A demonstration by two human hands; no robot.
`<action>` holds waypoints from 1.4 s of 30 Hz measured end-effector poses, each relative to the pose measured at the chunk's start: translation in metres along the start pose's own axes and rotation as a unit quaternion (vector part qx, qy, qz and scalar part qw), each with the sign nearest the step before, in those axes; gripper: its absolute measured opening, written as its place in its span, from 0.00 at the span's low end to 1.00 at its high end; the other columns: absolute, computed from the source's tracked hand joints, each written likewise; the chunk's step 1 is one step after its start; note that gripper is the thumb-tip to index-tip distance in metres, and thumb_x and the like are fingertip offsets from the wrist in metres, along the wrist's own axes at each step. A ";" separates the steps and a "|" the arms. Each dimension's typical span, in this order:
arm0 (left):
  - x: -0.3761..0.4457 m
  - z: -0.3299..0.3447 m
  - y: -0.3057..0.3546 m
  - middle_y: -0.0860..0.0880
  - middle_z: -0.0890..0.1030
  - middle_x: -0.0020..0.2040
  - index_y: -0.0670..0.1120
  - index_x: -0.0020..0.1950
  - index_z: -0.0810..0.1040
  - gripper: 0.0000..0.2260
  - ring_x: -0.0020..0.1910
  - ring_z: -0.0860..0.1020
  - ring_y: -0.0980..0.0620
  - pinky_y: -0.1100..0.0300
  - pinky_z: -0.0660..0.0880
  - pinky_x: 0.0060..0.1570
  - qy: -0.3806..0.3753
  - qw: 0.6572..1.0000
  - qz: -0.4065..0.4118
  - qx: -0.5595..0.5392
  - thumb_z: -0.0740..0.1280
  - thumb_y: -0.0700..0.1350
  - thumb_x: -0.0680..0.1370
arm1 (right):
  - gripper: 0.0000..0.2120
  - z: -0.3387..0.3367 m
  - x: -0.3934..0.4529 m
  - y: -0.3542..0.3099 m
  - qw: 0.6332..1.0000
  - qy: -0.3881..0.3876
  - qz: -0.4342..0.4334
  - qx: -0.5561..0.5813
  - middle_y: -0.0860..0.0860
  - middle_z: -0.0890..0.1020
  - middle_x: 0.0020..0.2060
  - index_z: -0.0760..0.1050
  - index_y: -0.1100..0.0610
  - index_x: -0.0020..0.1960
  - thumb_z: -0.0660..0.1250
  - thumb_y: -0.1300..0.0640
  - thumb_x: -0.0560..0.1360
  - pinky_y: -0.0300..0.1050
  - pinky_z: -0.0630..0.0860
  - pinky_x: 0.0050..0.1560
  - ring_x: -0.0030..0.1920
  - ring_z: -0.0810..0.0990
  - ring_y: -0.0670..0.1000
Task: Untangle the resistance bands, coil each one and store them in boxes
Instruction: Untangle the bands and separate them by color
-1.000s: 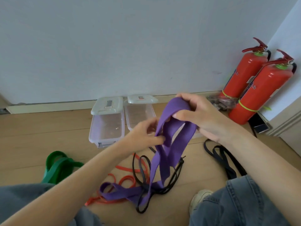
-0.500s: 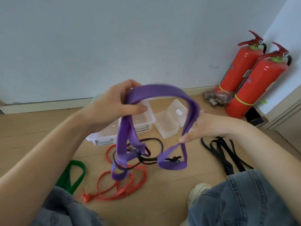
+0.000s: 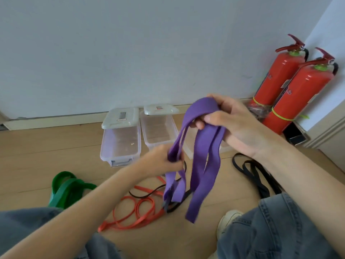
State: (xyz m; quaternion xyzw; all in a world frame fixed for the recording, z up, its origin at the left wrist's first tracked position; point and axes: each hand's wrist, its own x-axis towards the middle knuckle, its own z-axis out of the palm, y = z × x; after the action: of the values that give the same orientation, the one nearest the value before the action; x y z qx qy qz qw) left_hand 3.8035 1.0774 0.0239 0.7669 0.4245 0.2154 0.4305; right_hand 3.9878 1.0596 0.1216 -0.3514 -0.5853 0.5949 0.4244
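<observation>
A wide purple band (image 3: 202, 156) hangs in folded loops above the floor. My right hand (image 3: 233, 124) grips its top fold, and my left hand (image 3: 164, 161) pinches a lower strand at the left. A thin black band (image 3: 175, 204) is caught round the purple band's lower end. A red band (image 3: 134, 212) lies coiled loosely on the floor beneath, a green band (image 3: 65, 187) lies at the left, and another black band (image 3: 255, 174) lies at the right. Two clear boxes (image 3: 120, 144) (image 3: 158, 131) stand open by the wall, lids up.
Two red fire extinguishers (image 3: 291, 90) lean in the right corner with a black item (image 3: 295, 135) at their foot. The white wall and skirting (image 3: 56, 120) run behind the boxes. My jeans-clad knees (image 3: 270, 230) and a shoe (image 3: 227, 219) fill the bottom edge.
My left hand has dropped from the raised top of the purple band to a lower strand. My right hand has risen to hold the top fold; the band now hangs in narrower loops.
</observation>
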 end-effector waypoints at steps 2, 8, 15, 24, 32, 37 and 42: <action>-0.003 0.014 -0.016 0.52 0.77 0.36 0.41 0.42 0.76 0.01 0.37 0.75 0.55 0.54 0.75 0.46 -0.059 0.997 -0.052 0.025 0.67 0.37 0.73 | 0.04 -0.003 -0.001 0.001 1.000 0.010 -0.006 0.008 0.53 0.76 0.29 0.74 0.59 0.38 0.62 0.66 0.67 0.42 0.71 0.37 0.36 0.73 0.55; -0.001 -0.060 0.027 0.50 0.78 0.31 0.46 0.36 0.76 0.06 0.36 0.79 0.51 0.57 0.77 0.40 0.051 0.990 -0.032 -0.125 0.69 0.41 0.72 | 0.08 -0.049 -0.011 0.001 0.945 0.023 0.128 -0.299 0.48 0.84 0.42 0.78 0.56 0.49 0.69 0.65 0.71 0.38 0.77 0.52 0.48 0.82 0.49; -0.005 -0.051 0.069 0.48 0.77 0.43 0.50 0.47 0.71 0.16 0.40 0.74 0.50 0.54 0.71 0.41 -0.019 0.998 0.029 -0.050 0.66 0.36 0.63 | 0.34 -0.014 -0.013 0.025 0.948 -0.101 0.157 -0.260 0.46 0.77 0.60 0.69 0.47 0.64 0.79 0.51 0.61 0.39 0.71 0.63 0.62 0.74 0.43; 0.007 0.001 0.008 0.55 0.76 0.35 0.47 0.43 0.73 0.07 0.31 0.72 0.67 0.68 0.70 0.36 0.049 0.998 0.001 -0.049 0.67 0.35 0.73 | 0.07 0.001 -0.002 0.013 0.999 0.037 0.029 0.019 0.54 0.78 0.32 0.71 0.60 0.41 0.64 0.67 0.64 0.37 0.76 0.38 0.34 0.77 0.48; 0.006 -0.019 -0.014 0.55 0.74 0.33 0.51 0.40 0.72 0.12 0.31 0.74 0.62 0.70 0.70 0.35 0.054 0.996 -0.062 -0.027 0.68 0.35 0.73 | 0.06 -0.039 -0.005 0.013 0.985 0.131 0.078 -0.076 0.54 0.79 0.34 0.73 0.60 0.43 0.65 0.66 0.66 0.48 0.75 0.50 0.38 0.79 0.51; -0.002 -0.067 0.049 0.58 0.80 0.35 0.54 0.47 0.70 0.14 0.32 0.74 0.60 0.69 0.71 0.32 0.047 0.996 0.036 -0.070 0.68 0.43 0.65 | 0.38 -0.047 -0.009 0.014 0.898 0.005 0.212 -0.385 0.46 0.72 0.64 0.64 0.50 0.68 0.77 0.51 0.63 0.43 0.70 0.61 0.63 0.72 0.46; 0.004 -0.040 0.057 0.54 0.80 0.34 0.52 0.47 0.69 0.17 0.31 0.73 0.59 0.70 0.70 0.33 0.014 0.997 0.058 -0.043 0.69 0.34 0.67 | 0.14 -0.009 -0.001 0.022 0.919 -0.063 0.090 -0.380 0.47 0.81 0.45 0.75 0.51 0.47 0.76 0.56 0.66 0.33 0.73 0.45 0.47 0.80 0.45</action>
State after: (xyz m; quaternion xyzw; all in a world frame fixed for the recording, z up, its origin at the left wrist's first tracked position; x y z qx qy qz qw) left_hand 3.8042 1.0847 0.0933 0.7681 0.3751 0.2687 0.4440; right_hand 3.9943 1.0636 0.0986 -0.4996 -0.7582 0.3846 0.1661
